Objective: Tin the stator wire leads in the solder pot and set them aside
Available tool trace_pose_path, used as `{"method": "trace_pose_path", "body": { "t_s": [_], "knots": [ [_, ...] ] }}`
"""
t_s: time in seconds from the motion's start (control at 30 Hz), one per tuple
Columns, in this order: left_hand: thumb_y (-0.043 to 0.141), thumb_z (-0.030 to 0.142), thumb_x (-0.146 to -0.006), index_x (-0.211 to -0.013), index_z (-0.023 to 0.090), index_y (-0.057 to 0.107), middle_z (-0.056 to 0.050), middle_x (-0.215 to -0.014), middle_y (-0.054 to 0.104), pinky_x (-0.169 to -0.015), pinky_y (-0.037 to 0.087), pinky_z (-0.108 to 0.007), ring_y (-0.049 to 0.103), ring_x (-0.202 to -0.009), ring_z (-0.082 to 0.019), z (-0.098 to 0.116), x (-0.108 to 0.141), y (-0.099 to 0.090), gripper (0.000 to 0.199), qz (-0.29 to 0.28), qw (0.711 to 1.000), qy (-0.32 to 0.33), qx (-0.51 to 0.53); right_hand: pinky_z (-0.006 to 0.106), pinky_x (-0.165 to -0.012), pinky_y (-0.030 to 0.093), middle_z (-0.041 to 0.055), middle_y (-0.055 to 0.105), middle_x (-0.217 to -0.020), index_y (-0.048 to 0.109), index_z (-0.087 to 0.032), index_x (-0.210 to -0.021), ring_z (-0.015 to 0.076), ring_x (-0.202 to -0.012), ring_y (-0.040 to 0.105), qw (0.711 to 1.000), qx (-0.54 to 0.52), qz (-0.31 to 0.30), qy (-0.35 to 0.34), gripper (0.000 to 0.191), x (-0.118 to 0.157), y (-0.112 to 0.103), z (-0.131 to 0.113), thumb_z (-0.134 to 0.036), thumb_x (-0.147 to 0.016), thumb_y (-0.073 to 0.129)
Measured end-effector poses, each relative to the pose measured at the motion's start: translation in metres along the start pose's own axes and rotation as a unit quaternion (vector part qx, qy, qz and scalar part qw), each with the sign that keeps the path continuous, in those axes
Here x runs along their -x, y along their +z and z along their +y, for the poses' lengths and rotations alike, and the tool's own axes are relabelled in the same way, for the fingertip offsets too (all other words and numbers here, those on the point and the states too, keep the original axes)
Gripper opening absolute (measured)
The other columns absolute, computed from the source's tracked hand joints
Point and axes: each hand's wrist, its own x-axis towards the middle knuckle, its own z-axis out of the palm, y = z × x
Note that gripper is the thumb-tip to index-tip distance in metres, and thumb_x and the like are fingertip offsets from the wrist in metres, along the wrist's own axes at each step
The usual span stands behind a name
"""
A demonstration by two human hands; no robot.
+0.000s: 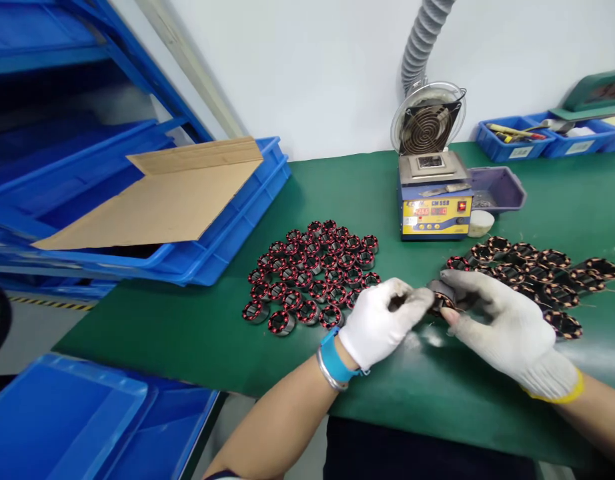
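My right hand (507, 327), in a white glove with a yellow cuff edge, grips a motor stator (441, 293) with a grey outer ring and dark windings. The thumb tip, which looks bare, presses on its near side. My left hand (380, 320), gloved in white with a blue strap and a metal bangle at the wrist, is pinched closed against the stator's left edge. What lies between those fingertips is hidden. Left of my hands stands a group of stators with red windings (307, 277). Right of them are stators with copper-coloured wire ends (542, 267), partly covered by my right hand.
A solder pot (434, 200) with a lit display stands behind my hands, a fan and grey duct (422, 47) above it. Beside it are a purple tray (510, 190) and blue bins (520, 150). Cardboard (187, 200) lies on blue crates (237, 227) at left.
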Motion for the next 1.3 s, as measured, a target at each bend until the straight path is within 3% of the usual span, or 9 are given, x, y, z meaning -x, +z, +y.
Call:
{"method": "trace_pose_path", "body": {
  "t_s": [0.13, 0.3, 0.53, 0.7, 0.77, 0.87, 1.0, 1.13, 1.3],
  "knots": [
    [0.065, 0.036, -0.085, -0.064, 0.018, 0.058, 0.0, -0.058, 0.058, -0.057, 0.043, -0.025, 0.051, -0.053, -0.012, 0.007, 0.007, -0.007, 0.029, -0.138, 0.989, -0.021, 0.039, 0.031, -0.07, 0.063, 0.0082, 0.074, -0.101, 0.072, -0.019, -0.117, 0.0201, -0.078, 0.072, 1.0, 0.015, 0.012, 0.006, 0.046, -0.001, -0.001, -0.001, -0.039, -0.075, 0.07],
    [0.079, 0.043, -0.074, -0.066, 0.018, 0.056, 0.0, -0.059, 0.057, -0.054, 0.042, -0.024, 0.05, -0.054, -0.012, 0.003, 0.003, -0.001, 0.034, -0.034, 0.996, -0.076, 0.028, 0.032, -0.07, 0.063, 0.007, 0.075, -0.096, 0.073, -0.019, -0.117, 0.0197, -0.075, 0.071, 0.999, 0.016, 0.029, 0.022, 0.046, -0.001, -0.006, -0.007, -0.04, -0.075, 0.069],
    [0.071, 0.052, -0.084, -0.073, 0.016, 0.064, -0.004, -0.062, 0.064, -0.042, 0.038, -0.021, 0.049, -0.044, -0.009, 0.006, 0.015, 0.001, 0.039, -0.168, 0.975, -0.111, 0.089, 0.036, -0.078, 0.062, 0.0072, 0.074, -0.109, 0.073, -0.024, -0.118, 0.0241, -0.089, 0.072, 0.998, 0.064, 0.026, -0.012, 0.046, 0.0, -0.002, 0.001, -0.042, -0.076, 0.069],
    [0.069, 0.065, -0.083, -0.07, 0.018, 0.056, -0.001, -0.055, 0.058, -0.038, 0.034, -0.021, 0.046, -0.04, -0.009, 0.011, 0.016, -0.009, 0.051, -0.017, 0.987, -0.066, 0.142, 0.033, -0.082, 0.061, 0.0054, 0.074, -0.109, 0.073, -0.024, -0.122, 0.0215, -0.087, 0.072, 0.993, 0.103, 0.063, -0.009, 0.048, -0.012, -0.015, -0.003, -0.041, -0.077, 0.07],
    [0.062, 0.061, -0.089, -0.073, 0.018, 0.057, -0.001, -0.059, 0.059, -0.045, 0.038, -0.022, 0.048, -0.045, -0.01, 0.004, 0.014, -0.002, 0.046, 0.015, 0.995, -0.049, 0.082, 0.034, -0.085, 0.06, 0.0058, 0.074, -0.108, 0.074, -0.024, -0.122, 0.0223, -0.089, 0.072, 0.983, 0.16, 0.09, -0.023, 0.049, -0.033, -0.026, -0.012, -0.042, -0.076, 0.071],
    [0.059, 0.049, -0.093, -0.076, 0.018, 0.062, -0.004, -0.068, 0.065, -0.058, 0.042, -0.026, 0.058, -0.059, -0.015, -0.008, 0.014, 0.013, 0.036, -0.05, 0.99, 0.051, -0.118, 0.04, -0.093, 0.054, 0.0053, 0.073, -0.114, 0.073, -0.026, -0.126, 0.0271, -0.102, 0.07, 0.945, 0.299, 0.115, -0.068, 0.054, -0.086, -0.046, -0.031, -0.041, -0.074, 0.074],
    [0.054, 0.051, -0.093, -0.072, 0.019, 0.062, -0.005, -0.067, 0.064, -0.056, 0.035, -0.031, 0.06, -0.061, -0.019, -0.019, 0.016, 0.023, 0.039, -0.118, 0.905, 0.198, -0.358, 0.036, -0.09, 0.044, 0.0104, 0.065, -0.129, 0.064, -0.009, -0.135, 0.0311, -0.122, 0.059, 0.887, 0.445, 0.07, -0.104, 0.074, -0.174, -0.064, -0.053, -0.06, -0.081, 0.052],
    [0.049, 0.053, -0.096, -0.071, 0.02, 0.059, -0.005, -0.067, 0.062, -0.052, 0.032, -0.03, 0.062, -0.06, -0.019, -0.022, 0.012, 0.021, 0.043, -0.135, 0.86, 0.231, -0.435, 0.018, -0.064, 0.033, 0.0276, 0.051, -0.136, 0.056, 0.021, -0.12, 0.0357, -0.134, 0.04, 0.88, 0.457, 0.011, -0.127, 0.095, -0.236, -0.061, -0.061, -0.057, -0.079, 0.02],
    [0.051, 0.055, -0.095, -0.074, 0.019, 0.058, -0.006, -0.07, 0.062, -0.051, 0.033, -0.03, 0.063, -0.062, -0.02, -0.023, 0.006, 0.018, 0.043, -0.144, 0.84, 0.233, -0.468, 0.009, -0.059, 0.027, 0.0306, 0.054, -0.13, 0.06, 0.019, -0.113, 0.0331, -0.131, 0.042, 0.88, 0.455, -0.013, -0.138, 0.088, -0.261, -0.044, -0.058, -0.056, -0.079, 0.028]
  ]
}}
